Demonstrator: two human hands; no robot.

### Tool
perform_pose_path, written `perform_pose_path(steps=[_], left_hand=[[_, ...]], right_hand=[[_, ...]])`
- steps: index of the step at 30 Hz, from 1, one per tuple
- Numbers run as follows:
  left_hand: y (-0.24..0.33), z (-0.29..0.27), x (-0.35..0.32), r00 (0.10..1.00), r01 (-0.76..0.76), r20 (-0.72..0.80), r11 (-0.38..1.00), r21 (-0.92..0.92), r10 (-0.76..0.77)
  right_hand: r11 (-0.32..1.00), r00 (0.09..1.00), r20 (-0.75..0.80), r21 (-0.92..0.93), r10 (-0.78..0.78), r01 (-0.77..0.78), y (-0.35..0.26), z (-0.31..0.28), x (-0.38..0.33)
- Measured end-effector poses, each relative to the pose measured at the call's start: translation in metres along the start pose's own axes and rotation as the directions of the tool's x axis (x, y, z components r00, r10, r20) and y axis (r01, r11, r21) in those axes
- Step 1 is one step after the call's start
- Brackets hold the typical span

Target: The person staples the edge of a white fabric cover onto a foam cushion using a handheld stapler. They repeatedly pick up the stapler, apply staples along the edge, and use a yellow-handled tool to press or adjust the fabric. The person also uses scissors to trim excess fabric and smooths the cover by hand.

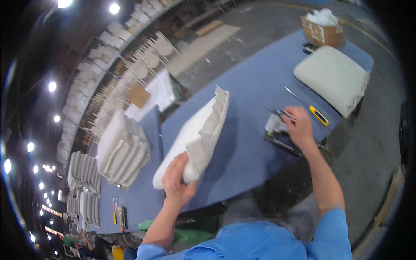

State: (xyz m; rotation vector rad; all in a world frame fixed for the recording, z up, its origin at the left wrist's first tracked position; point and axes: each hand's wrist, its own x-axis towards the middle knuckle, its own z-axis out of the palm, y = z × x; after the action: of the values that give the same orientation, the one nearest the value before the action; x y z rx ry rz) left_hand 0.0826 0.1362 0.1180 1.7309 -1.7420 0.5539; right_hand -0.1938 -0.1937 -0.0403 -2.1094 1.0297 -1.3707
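The left hand (177, 180) grips the near corner of a white seat cushion (197, 136) tilted up on the blue table (251, 86), while the right hand (299, 128), fingers curled around a stapler-like tool (277, 130), suggests work on this cushion is barely begun, one finished-looking cushion (333, 78) lying well apart.

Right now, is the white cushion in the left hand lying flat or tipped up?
Tipped up: the cushion stands on edge on the blue table, gripped by the left hand.
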Motion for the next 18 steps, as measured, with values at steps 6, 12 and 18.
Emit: perform_pose_path(steps=[6,12,18], left_hand=[[-0.008,-0.071,0.087,0.817,0.390,-0.232,0.802,-0.453,-0.529],[0.009,-0.084,0.043,0.713,0.288,-0.192,0.531,-0.797,-0.674],[0.017,-0.106,0.050,0.780,0.384,-0.143,0.646,-0.659,-0.609]], right_hand=[[0.939,0.995,0.096,0.343,-0.030,-0.005,-0.104,0.051,-0.013],[0.872,0.974,0.149,0.482,-0.172,0.080,-0.188,0.093,0.002],[0.849,0.982,0.031,0.507,-0.187,0.146,-0.253,0.140,0.010]])
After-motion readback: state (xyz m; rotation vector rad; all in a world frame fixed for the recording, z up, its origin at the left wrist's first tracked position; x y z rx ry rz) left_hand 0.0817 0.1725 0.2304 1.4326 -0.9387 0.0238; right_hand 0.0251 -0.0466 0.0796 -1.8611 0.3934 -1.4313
